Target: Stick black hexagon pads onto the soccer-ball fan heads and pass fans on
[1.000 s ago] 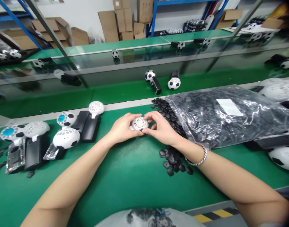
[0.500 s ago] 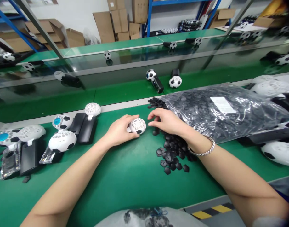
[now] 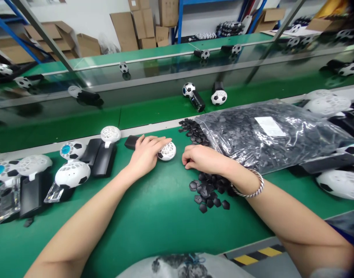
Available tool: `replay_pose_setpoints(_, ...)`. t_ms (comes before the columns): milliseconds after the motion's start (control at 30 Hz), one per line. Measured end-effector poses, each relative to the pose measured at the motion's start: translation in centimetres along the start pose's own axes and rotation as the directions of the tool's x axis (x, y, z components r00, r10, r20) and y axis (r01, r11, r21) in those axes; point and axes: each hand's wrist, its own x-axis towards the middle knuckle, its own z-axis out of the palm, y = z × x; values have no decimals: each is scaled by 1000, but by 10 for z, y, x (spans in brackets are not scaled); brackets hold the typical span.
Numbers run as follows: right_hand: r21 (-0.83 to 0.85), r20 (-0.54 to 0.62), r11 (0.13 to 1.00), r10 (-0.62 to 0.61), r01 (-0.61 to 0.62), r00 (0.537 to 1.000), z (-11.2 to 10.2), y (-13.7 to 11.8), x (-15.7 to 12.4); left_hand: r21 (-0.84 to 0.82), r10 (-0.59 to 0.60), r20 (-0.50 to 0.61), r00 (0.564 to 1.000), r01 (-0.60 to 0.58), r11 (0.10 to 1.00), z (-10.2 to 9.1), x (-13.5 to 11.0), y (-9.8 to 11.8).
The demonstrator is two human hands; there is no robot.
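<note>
My left hand (image 3: 146, 154) lies over a white football-shaped shell (image 3: 167, 151) with black pentagon patches, its fingers stretched together across the top and its thumb hidden. From under that hand a black handle (image 3: 131, 142) sticks out to the left, apparently part of the same piece. Just right of the shell, not touching it, my right hand (image 3: 200, 157) is closed with the fingertips curled together. Whatever is in its pinch is hidden. Loose black pentagon pieces (image 3: 207, 190) are scattered below and behind the right hand.
A clear plastic bag (image 3: 272, 148) full of black pentagons lies at right. Several football-shaped units with handles, one a white unit (image 3: 73, 173), rest at left; others sit at far right. Beyond the bench edge, a green conveyor (image 3: 148, 112) carries two units.
My left hand has turned over the football-shaped piece, and its black handle now shows at left. My right hand's fingers have curled closed.
</note>
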Motion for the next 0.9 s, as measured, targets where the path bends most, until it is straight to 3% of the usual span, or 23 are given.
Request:
replay_pose_setpoints(133, -4, 2, 998, -61, 61, 998, 3, 4, -1, -37, 1, 1, 1000, -1, 999, 0, 0, -3)
replay_pose_setpoints(267, -37, 26, 999, -24, 25, 999, 1, 6, -2, -81, 27, -1, 1000, -27, 996, 2, 0, -7)
replay_pose_setpoints(400, 77, 46, 991, -113, 110, 992, -4, 4, -2, -74, 23, 14, 1000, -22, 997, 1, 1, -7)
replay_pose_setpoints(533, 216, -95, 970, -92, 111, 991, -5, 1, 1, -57, 3, 14, 1000, -2, 998, -2, 1, -2)
replay_pose_setpoints(700, 229, -267, 962, -85, 149, 960, -4, -1, 4, -54, 0, 19, 1000, 1, 999, -2, 1, 0)
replay_pose_setpoints(900, 352, -314, 931, 24, 93, 949, 1, -6, 4, -64, -6, 65, 998, 10, 998, -5, 0, 0)
